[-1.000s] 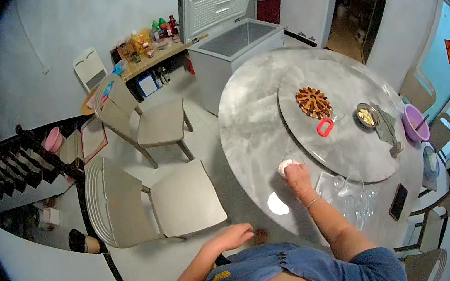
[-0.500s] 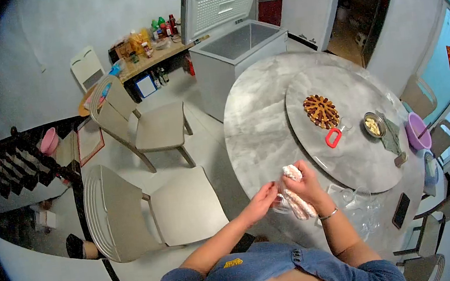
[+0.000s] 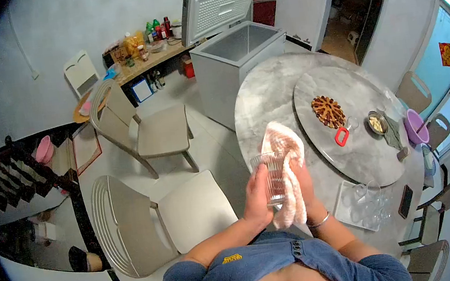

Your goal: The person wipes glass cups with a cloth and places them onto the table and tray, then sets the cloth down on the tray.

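My left hand (image 3: 257, 195) is wrapped round the side of a clear ribbed drinking glass (image 3: 275, 182), held in front of my chest near the table's edge. My right hand (image 3: 304, 181) grips a pale pink towel (image 3: 280, 139), which is draped over the glass's right side and hangs down below it. The towel hides part of the glass and some of my right fingers. To the right, a white tray (image 3: 342, 217) on the table carries several clear glasses (image 3: 372, 206).
A round marble table (image 3: 257, 103) has a turntable (image 3: 308, 88) bearing a brown trivet (image 3: 328, 111), a red-handled peeler (image 3: 342, 137) and a metal bowl (image 3: 375, 116). A phone (image 3: 405, 201) lies at right. Chairs (image 3: 197, 211) stand left; an open chest freezer (image 3: 217, 79) stands behind.
The glass has come upright and higher between my hands. The towel, bunched in my right hand before, is now spread against the glass. My view has shifted slightly.
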